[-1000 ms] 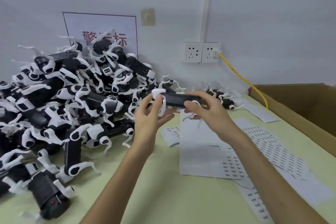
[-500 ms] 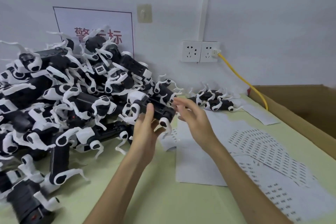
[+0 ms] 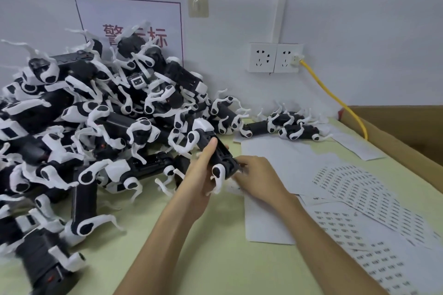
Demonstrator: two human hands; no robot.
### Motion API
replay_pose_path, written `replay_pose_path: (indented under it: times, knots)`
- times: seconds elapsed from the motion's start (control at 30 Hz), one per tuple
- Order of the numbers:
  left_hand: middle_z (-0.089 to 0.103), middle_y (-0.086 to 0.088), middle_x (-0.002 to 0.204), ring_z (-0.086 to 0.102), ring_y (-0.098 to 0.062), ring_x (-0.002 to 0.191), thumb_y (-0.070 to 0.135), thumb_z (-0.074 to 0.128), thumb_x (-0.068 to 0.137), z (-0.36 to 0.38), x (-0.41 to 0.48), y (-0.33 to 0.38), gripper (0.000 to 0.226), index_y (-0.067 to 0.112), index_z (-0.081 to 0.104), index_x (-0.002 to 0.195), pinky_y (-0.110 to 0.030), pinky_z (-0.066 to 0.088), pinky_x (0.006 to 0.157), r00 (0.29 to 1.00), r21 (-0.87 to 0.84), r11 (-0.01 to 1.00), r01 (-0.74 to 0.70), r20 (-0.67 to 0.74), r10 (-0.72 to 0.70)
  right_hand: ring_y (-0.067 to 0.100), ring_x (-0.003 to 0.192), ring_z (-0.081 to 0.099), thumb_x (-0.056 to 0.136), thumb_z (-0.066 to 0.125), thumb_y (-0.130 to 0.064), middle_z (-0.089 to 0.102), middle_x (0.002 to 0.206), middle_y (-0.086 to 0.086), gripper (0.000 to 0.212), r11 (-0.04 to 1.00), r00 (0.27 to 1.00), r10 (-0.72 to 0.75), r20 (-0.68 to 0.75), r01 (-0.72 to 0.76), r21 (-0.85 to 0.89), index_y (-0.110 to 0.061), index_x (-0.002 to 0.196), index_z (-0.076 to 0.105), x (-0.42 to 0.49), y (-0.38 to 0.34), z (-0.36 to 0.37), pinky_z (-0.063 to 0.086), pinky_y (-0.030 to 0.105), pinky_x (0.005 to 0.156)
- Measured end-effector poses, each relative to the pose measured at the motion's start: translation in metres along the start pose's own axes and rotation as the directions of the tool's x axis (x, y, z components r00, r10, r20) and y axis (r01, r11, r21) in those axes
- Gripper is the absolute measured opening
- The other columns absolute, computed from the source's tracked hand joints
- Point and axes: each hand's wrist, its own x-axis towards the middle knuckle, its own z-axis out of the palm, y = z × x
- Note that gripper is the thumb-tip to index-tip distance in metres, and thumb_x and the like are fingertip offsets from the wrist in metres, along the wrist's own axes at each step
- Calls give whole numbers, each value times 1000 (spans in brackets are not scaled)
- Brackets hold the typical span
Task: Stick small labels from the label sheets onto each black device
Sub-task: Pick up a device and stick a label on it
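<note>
**Device up, right grip at its near end**

The left grip (image 3: 203, 175) is wrapped around one black device (image 3: 219, 154), thumb laid along its top, and holds it tilted just above the desk (image 3: 215, 258). The device's white-capped end points toward five o'clock. There the right grip (image 3: 260, 178) comes in from four o'clock with curled fingers (image 3: 242, 166) right at that end. Blur hides whether they pinch anything, so I cannot tell. The label sheets (image 3: 347, 189) lie fanned out at four o'clock of the hands, on blank backing paper (image 3: 275, 158). The big pile (image 3: 107, 115) of devices fills nine to eleven o'clock, and two more devices (image 3: 292, 127) sit at one o'clock by the wall.
</note>
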Motion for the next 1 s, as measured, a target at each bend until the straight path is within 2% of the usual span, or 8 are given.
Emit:
replay_pose_path:
  times: [0.07,0.1,0.17,0.27,0.37,0.47,0.73,1.0]
  knots:
    - [76,0,100,72,-16,93,69,79,65,2,1,-3,70,17,72,112,-17,50,53,999,11,1000,6,-45,-5,14,91,68,94,65,-30,77,94,-7,17,994,994,29,-108,-17,109,-27,106,78,0,-3,-5,53,35,83]
    - [75,1,96,70,-18,93,70,83,64,2,4,-5,64,19,76,103,-20,51,59,998,24,1000,-16,-65,18,14,94,68,97,64,-37,77,98,-5,17,984,983,41,-179,-8,180,-29,105,77,0,-5,-8,54,34,87]
    - [71,-2,90,59,-27,88,65,84,63,2,4,-6,57,20,80,99,-31,48,77,995,37,997,-68,-70,70,2,97,68,96,66,-40,75,100,-21,10,953,960,22,-279,64,296,-41,96,76,-1,-10,-17,50,19,85]
    - [60,-7,88,47,-27,87,48,89,63,1,5,-8,60,8,74,106,-37,31,71,989,-14,991,-132,-67,131,-10,99,65,92,73,-25,70,99,-38,24,916,954,-99,-282,198,349,-45,105,75,-7,-21,-29,41,4,82]
    - [63,-4,81,59,-18,77,21,86,79,2,5,-10,23,14,67,91,-23,44,62,979,-18,980,-196,-65,194,-3,103,67,91,75,-18,74,107,-24,29,893,963,-164,-212,236,383,-33,116,76,-11,-30,-32,48,13,81]
    - [61,-1,77,53,-15,70,14,78,85,3,7,-12,14,16,66,90,-23,28,47,967,-7,978,-209,-151,206,6,109,66,91,73,-8,74,118,-11,34,888,960,-224,-169,273,369,-21,122,75,-11,-33,-33,48,19,88]
    - [66,-8,95,60,-22,93,24,79,66,4,6,-11,56,2,63,115,-40,36,77,952,-82,966,-244,-208,223,6,88,72,86,76,-18,76,95,-18,14,822,932,-198,-303,327,467,-27,97,78,-13,-38,-32,55,22,74]
    - [66,-7,89,66,-19,87,9,77,85,-1,6,-11,16,11,64,93,-34,50,84,967,-55,970,-238,-111,231,11,88,72,81,83,-12,75,95,-13,20,822,940,-192,-283,312,477,-19,99,77,-11,-36,-31,58,31,74]
